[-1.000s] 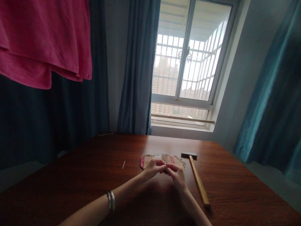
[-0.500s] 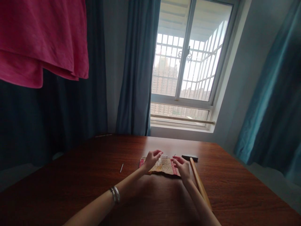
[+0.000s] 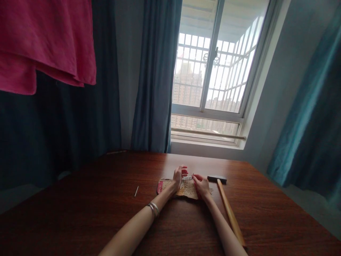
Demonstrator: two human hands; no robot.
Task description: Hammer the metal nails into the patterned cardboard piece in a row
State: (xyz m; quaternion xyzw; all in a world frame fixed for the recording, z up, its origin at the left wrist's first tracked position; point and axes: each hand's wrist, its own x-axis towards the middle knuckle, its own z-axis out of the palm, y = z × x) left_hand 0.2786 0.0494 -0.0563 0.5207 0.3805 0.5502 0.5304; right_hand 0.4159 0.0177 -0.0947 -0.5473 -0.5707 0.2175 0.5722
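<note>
A flat piece of wood with many small dark holes and pink ends lies on the table. Several nails stand upright in a row near its far edge. My right hand is closed in a pinch around a thin nail at the right end of that row. Over the left part of the wood, my left hand has its fingers apart and curved, with nothing visible in them; its wrist is at the wood's near side.
To the right lies a hammer with a black head and wooden handle. A single loose nail or thin metal rod rests on the brown table at the left. Behind are a window and blue curtains.
My left hand has moved right and its fingers have spread. My right hand has moved slightly left to the row, bringing the nail to its end. The view has shifted a little.
</note>
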